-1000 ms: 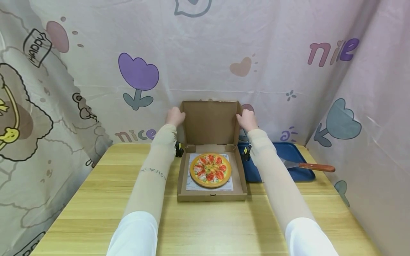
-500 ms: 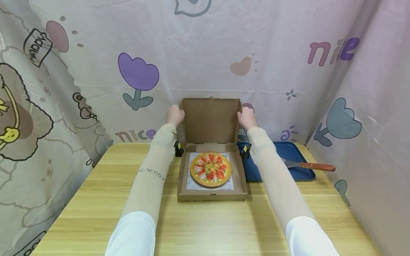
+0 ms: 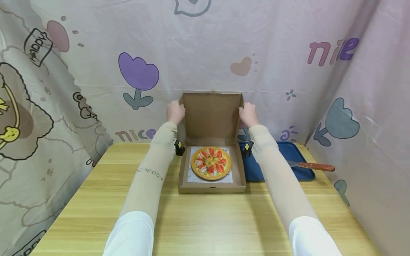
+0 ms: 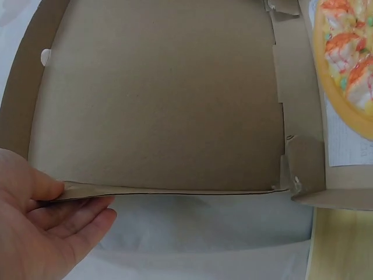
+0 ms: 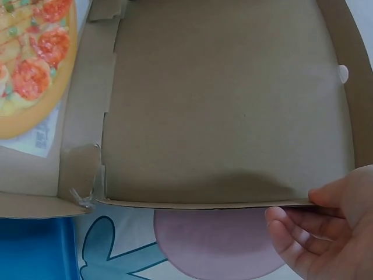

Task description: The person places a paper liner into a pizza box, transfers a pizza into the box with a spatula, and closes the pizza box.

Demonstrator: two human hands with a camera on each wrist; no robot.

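Note:
An opened cardboard pizza box [image 3: 237, 170] stands at the middle back of the table, its lid [image 3: 213, 117] raised upright. Inside its base lies a round pizza [image 3: 211, 163] on a sheet of printed paper [image 3: 192, 177]. My left hand [image 3: 175, 112] pinches the lid's left side flap near the top corner; in the left wrist view the thumb [image 4: 44, 185] lies inside the flap and the fingers outside. On the opposite side my right hand [image 3: 248, 114] pinches the right flap the same way, thumb [image 5: 329, 194] inside.
Right of the box sits a blue tray [image 3: 299, 161], partly behind my right forearm. A server with a wooden handle [image 3: 317, 166] rests on it, the handle sticking out past the tray's right edge. A printed curtain [image 3: 198, 46] hangs behind the wooden table [image 3: 208, 224].
The box, with the pizza in it, has shifted away from me, up in the head view. Both hands have moved up along with the lid, keeping their grip on its flaps.

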